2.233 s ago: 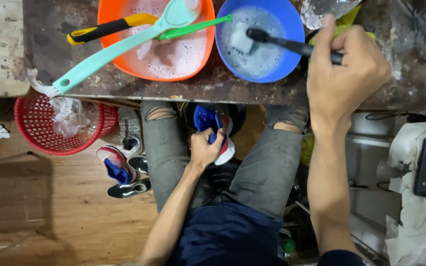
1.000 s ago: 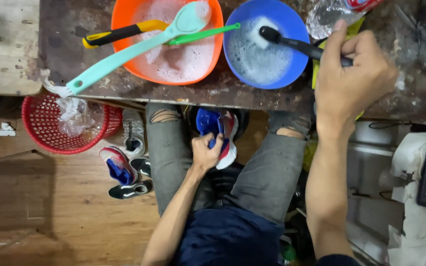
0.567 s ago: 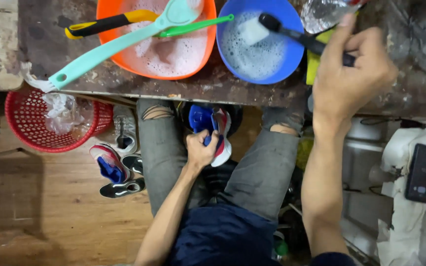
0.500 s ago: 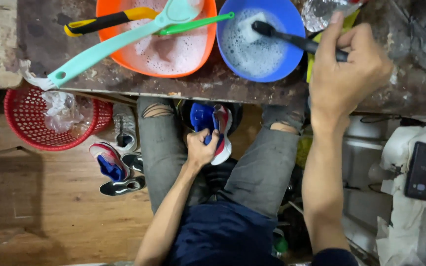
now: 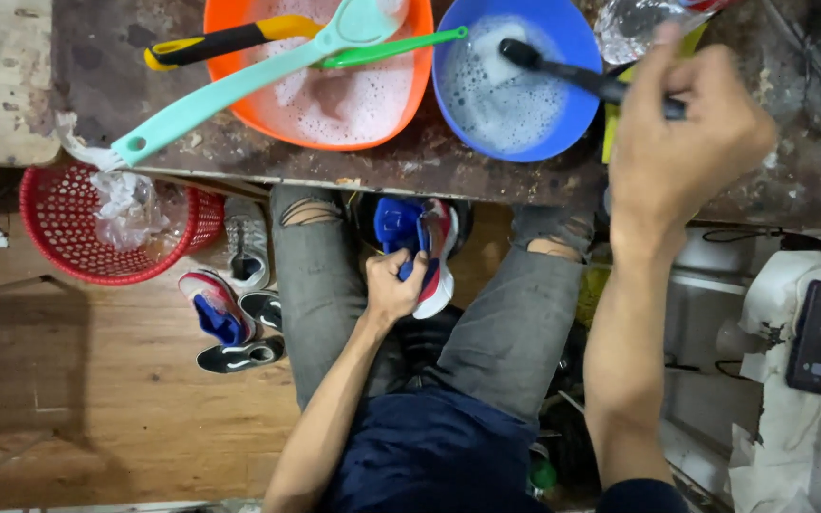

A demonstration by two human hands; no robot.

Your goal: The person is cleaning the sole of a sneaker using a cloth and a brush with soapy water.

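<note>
My left hand (image 5: 393, 287) grips a blue, red and white sneaker (image 5: 422, 249) held between my knees, below the table edge. My right hand (image 5: 681, 142) is closed on the handle of a black brush (image 5: 572, 74) whose head dips into the soapy water of a blue bowl (image 5: 515, 85) on the worn table (image 5: 429, 157). Beside it an orange bowl (image 5: 320, 81) holds foam, with a long mint-green brush (image 5: 239, 85), a yellow and black brush (image 5: 216, 43) and a thin green tool (image 5: 391, 47) resting across it.
A red mesh basket (image 5: 106, 228) with crumpled plastic stands on the wooden floor at the left. Loose sneakers (image 5: 230, 304) lie beside my left leg. A dark phone (image 5: 819, 337) rests on white cloth at the right. A clear plastic bottle (image 5: 634, 19) lies at the table's back.
The brush head has shifted slightly inside the blue bowl as my right hand moved it. My left hand keeps its hold on the sneaker.
</note>
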